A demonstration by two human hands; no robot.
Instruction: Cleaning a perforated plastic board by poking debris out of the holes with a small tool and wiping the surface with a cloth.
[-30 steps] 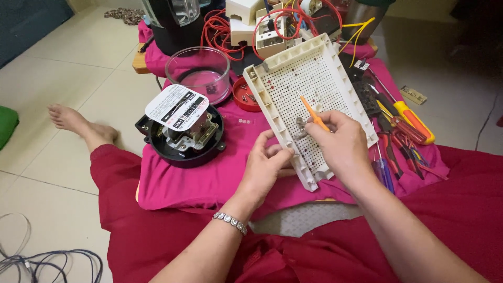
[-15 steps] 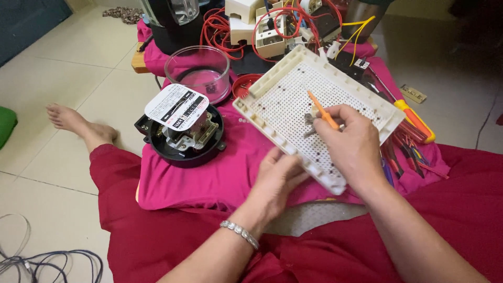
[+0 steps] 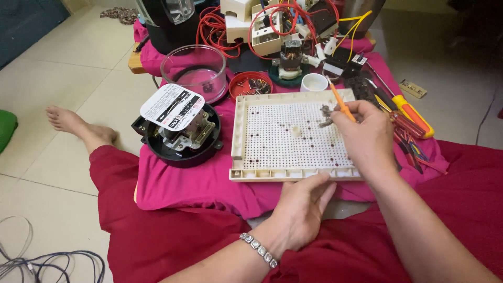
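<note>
Sat on pale tiled floor (image 3: 63, 68), pink cloth (image 3: 199, 183) spread over low work surface. Perforated white tray (image 3: 288, 136) lay centred, left hand (image 3: 301, 209) touching near edge, right hand (image 3: 367, 139) pinching orange screwdriver (image 3: 340, 102) over tray's right side.

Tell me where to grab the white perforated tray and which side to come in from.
Grip the white perforated tray by its raised left rim, coming from the left. That edge is bare and has pink cloth beside it. The right hand covers the right side, and the left hand touches the near edge.
</note>
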